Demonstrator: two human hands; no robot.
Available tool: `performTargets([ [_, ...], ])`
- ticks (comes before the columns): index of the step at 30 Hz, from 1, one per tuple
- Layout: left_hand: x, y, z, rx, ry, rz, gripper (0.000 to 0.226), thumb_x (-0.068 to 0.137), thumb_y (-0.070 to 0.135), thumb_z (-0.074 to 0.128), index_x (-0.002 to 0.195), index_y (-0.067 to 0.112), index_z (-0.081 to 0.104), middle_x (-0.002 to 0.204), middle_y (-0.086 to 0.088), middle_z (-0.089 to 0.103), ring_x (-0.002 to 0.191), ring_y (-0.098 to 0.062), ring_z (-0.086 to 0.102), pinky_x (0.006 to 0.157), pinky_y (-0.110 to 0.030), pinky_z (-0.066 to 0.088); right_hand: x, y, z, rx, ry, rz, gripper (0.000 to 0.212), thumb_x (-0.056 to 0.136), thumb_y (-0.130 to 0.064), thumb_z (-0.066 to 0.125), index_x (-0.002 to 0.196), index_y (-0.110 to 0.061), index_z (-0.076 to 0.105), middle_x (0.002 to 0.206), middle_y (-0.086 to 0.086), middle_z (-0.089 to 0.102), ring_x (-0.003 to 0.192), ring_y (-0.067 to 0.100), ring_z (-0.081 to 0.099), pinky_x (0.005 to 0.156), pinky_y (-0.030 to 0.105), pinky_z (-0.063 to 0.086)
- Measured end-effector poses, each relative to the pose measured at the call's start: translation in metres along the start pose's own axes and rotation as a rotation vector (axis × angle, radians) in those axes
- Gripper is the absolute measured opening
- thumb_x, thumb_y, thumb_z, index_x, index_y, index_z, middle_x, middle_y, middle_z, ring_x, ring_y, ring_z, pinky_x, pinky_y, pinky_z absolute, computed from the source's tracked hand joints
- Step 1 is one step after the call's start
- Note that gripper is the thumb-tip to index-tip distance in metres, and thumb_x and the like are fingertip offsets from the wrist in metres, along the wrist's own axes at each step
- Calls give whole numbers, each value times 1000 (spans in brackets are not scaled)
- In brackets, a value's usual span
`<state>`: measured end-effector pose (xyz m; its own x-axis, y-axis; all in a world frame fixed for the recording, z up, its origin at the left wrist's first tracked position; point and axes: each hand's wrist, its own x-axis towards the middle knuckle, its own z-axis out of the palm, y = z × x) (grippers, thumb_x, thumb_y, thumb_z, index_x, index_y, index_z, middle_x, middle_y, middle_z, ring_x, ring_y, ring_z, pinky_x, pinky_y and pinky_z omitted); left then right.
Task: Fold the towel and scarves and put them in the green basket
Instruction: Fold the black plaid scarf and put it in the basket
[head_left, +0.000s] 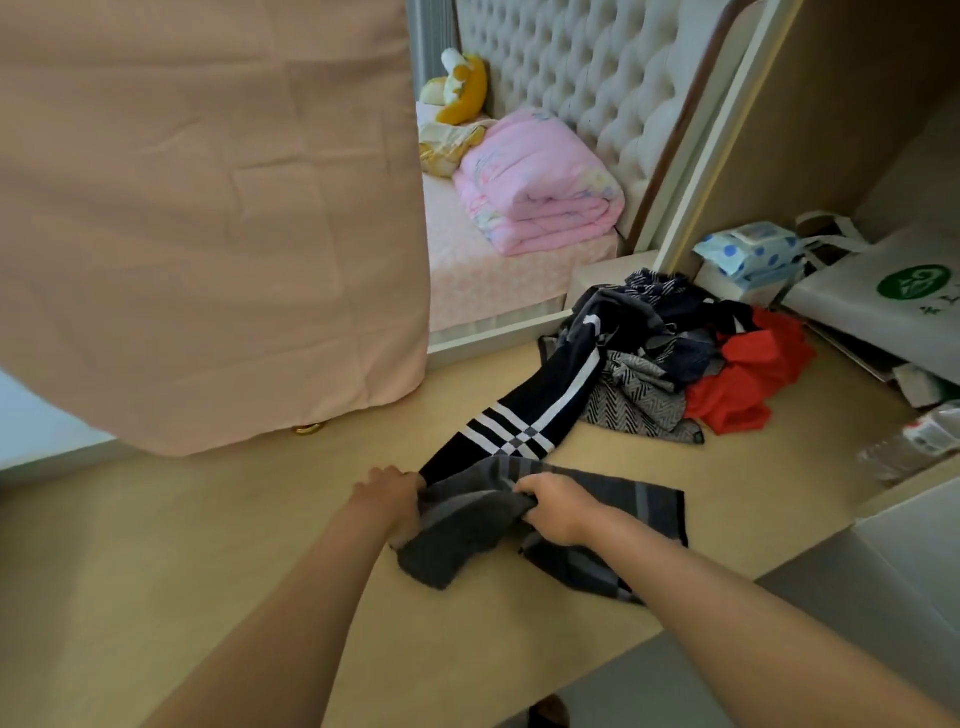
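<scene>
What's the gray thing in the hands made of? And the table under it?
The gray towel looks like soft terry cotton: fuzzy, matte, bunching thickly where the left hand and right hand grip it. The table seems smooth pale wood or laminate with a faint sheen; the picture cannot settle which.
</scene>
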<state>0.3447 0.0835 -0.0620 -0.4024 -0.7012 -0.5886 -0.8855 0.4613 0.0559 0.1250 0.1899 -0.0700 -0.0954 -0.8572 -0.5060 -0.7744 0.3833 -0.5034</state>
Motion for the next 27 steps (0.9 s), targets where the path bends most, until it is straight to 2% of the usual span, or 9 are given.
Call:
performTargets([
  [3, 7, 25, 4, -159, 27, 127, 74, 87, 25, 59, 152, 32, 24, 148, -5, 36, 132, -32, 32, 106, -46, 36, -2, 2, -10, 121, -40, -3, 34, 91, -5, 45, 85, -35, 61, 96, -3, 63, 93, 16, 59, 74, 27, 51],
  [6, 14, 49, 9, -167, 32, 199, 78, 86, 30, 58, 153, 33, 19, 144, -3, 44, 130, -29, 37, 106, -43, 35, -3, 11, -30, 212, 20, 5, 35, 87, -1, 40, 78, -27, 61, 88, 2, 63, 87, 18, 59, 68, 27, 47],
  [9, 29, 63, 15, -173, -18, 199, 73, 87, 39, 57, 151, 34, 24, 134, 0, 55, 120, -25, 50, 102, -39, 38, 7, 41, -56, 185, 198, 69, 23, 77, -4, 42, 75, -19, 60, 81, 4, 64, 84, 23, 61, 67, 39, 52],
  [12, 50, 75, 18, -143, 7, 154, 73, 88, 38, 57, 153, 30, 23, 141, -4, 48, 126, -29, 46, 102, -42, 37, 14, 76, -84, -271, 350, 245, 23, 82, -14, 44, 91, -26, 61, 98, 3, 67, 103, 28, 59, 88, 40, 41],
  [15, 68, 86, 22, -87, 21, 143, 83, 86, 37, 63, 155, 25, 19, 149, -6, 39, 133, -31, 36, 106, -44, 35, 25, 99, -94, -690, 241, 458, 38, 90, -30, 45, 126, -25, 55, 133, 7, 52, 128, 30, 40, 105, 50, 26],
  [17, 76, 93, 25, -48, 10, 170, 87, 84, 38, 66, 155, 25, 17, 151, -5, 35, 135, -30, 32, 108, -43, 35, 37, 101, -87, -691, 173, 311, 54, 86, -33, 50, 139, -25, 42, 146, 11, 36, 136, 32, 28, 111, 52, 20],
  [21, 88, 103, 37, 14, 50, 192, 82, 87, 37, 64, 155, 29, 19, 146, -7, 34, 130, -30, 33, 104, -41, 37, 53, 73, -57, -357, -21, -125, 74, 82, -18, 55, 151, -33, 31, 160, -1, 20, 147, 22, 17, 120, 43, 17],
  [24, 91, 103, 45, 32, 154, 190, 57, 91, 32, 58, 145, 35, 39, 138, -3, 41, 123, -26, 38, 98, -38, 36, 57, 66, -32, -404, -171, -180, 90, 80, -42, 71, 154, -38, 19, 162, -3, 13, 147, 25, 23, 119, 44, 24],
  [27, 88, 98, 49, 89, 204, 181, 49, 92, 24, 59, 137, 40, 50, 134, 0, 44, 122, -24, 39, 96, -37, 33, 56, 72, -22, -476, -187, -93, 118, 70, -53, 82, 154, -41, 1, 155, 4, 22, 131, 33, 47, 102, 45, 48],
])
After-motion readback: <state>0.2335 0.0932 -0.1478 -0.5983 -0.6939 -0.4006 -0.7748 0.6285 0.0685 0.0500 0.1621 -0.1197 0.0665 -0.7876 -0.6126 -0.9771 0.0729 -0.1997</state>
